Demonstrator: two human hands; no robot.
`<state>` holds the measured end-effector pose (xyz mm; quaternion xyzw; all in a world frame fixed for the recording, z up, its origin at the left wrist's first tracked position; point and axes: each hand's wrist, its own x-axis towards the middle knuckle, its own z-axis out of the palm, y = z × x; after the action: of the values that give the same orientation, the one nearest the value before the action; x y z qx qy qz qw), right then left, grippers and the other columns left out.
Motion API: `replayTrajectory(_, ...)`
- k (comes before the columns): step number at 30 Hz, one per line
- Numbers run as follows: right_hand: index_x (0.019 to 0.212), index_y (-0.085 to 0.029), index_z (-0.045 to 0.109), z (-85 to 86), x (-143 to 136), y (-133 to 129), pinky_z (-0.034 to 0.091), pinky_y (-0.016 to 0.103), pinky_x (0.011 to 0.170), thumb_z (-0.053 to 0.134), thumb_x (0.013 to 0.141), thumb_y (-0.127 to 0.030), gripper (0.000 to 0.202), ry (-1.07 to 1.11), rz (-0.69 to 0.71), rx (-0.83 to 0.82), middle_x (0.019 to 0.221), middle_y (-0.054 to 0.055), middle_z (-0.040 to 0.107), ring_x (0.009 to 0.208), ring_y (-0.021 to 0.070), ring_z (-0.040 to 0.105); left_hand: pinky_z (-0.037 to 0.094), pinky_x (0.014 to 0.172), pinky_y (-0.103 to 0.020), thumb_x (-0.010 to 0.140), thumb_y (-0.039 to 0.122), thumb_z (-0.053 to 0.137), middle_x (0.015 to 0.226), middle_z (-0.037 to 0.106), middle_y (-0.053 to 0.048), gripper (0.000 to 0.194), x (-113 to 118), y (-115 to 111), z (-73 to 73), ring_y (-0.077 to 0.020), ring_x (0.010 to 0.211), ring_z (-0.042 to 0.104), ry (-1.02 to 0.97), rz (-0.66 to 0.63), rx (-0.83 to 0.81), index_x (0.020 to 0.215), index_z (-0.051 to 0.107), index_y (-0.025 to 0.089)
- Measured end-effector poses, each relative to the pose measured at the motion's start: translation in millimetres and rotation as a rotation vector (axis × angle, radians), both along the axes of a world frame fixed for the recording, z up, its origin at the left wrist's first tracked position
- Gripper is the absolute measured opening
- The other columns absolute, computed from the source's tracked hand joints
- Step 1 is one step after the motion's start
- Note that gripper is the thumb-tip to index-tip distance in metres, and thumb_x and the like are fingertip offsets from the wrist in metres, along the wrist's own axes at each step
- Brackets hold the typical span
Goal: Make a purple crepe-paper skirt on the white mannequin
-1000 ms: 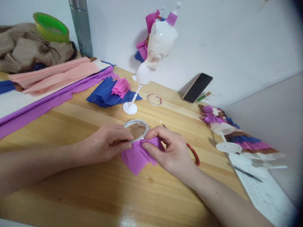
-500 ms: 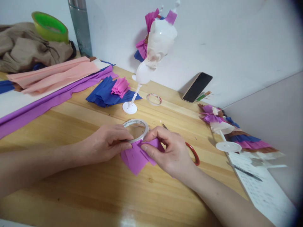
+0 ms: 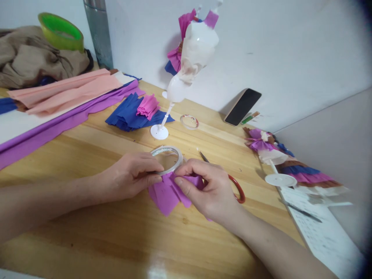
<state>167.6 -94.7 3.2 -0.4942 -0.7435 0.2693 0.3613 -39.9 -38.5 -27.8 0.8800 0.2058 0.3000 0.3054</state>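
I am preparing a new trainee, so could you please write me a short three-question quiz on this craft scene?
1. True or false: the left hand holds a tape roll.
2. Which colour is the pleated paper pinched by the right hand? A) blue B) purple C) green
3. What lies on the table partly hidden behind the right hand, with a red handle?

Key:
1. True; the fingers grip the roll at its near rim.
2. B.
3. Scissors; a blade tip shows beyond the hand.
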Motion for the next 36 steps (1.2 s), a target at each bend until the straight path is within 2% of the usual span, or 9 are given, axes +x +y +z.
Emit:
replayTrajectory(10,0.070,-0.019,0.065,3.3,0.3,3.2,0.046,0.026,0.057,0.059,0.083,-0.012,0.015,0.029,0.094,0.037,0.068,0.002,0.066,0.061,0.0129,0.059,0.042,0.063,-0.019,0.095,0.021,0.053,0.067,0.059,0.000,0.020,-0.1,-0.5,0.9,-0.0114,0.065,0.056,0.017,-0.006,0.029,0.078,0.062,0.016)
replayTrajectory(13,0.070,-0.018,0.064,3.2,-0.1,2.3,0.045,0.024,0.055,0.060,0.081,-0.013,0.014,-0.004,0.056,0.044,0.066,0.000,0.066,0.058,0.0112,0.057,0.042,0.062,-0.020,0.095,0.021,0.053,0.067,0.059,0.000,0.019,0.0,-0.3,1.1,-0.0114,0.064,0.056,0.009,-0.008,0.031,0.078,0.062,0.016)
replayTrajectory(17,0.067,-0.019,0.061,0.9,-0.3,0.9,0.038,0.021,0.047,0.064,0.079,-0.016,0.012,-0.056,-0.026,0.017,0.060,-0.003,0.061,0.049,0.0078,0.048,0.042,0.063,-0.020,0.095,0.022,0.051,0.068,0.060,0.000,0.020,0.3,0.4,0.6,-0.0120,0.065,0.056,0.006,-0.020,0.039,0.078,0.062,0.017)
replayTrajectory(31,0.065,-0.019,0.058,-1.5,-0.3,1.0,0.035,0.021,0.045,0.066,0.078,-0.018,0.016,-0.043,-0.111,0.006,0.055,-0.005,0.054,0.046,0.0073,0.042,0.043,0.063,-0.022,0.096,0.025,0.049,0.069,0.060,-0.001,0.022,-0.1,0.2,0.0,-0.0126,0.066,0.056,0.018,-0.024,0.066,0.078,0.060,0.017)
replayTrajectory(36,0.061,-0.019,0.053,-5.1,-0.4,3.9,0.033,0.021,0.044,0.067,0.076,-0.021,0.021,-0.031,-0.121,-0.036,0.052,-0.005,0.052,0.045,0.0071,0.041,0.043,0.063,-0.022,0.096,0.022,0.048,0.070,0.060,-0.002,0.021,0.5,-1.2,-2.2,-0.0131,0.068,0.056,0.002,-0.062,0.095,0.079,0.059,0.016)
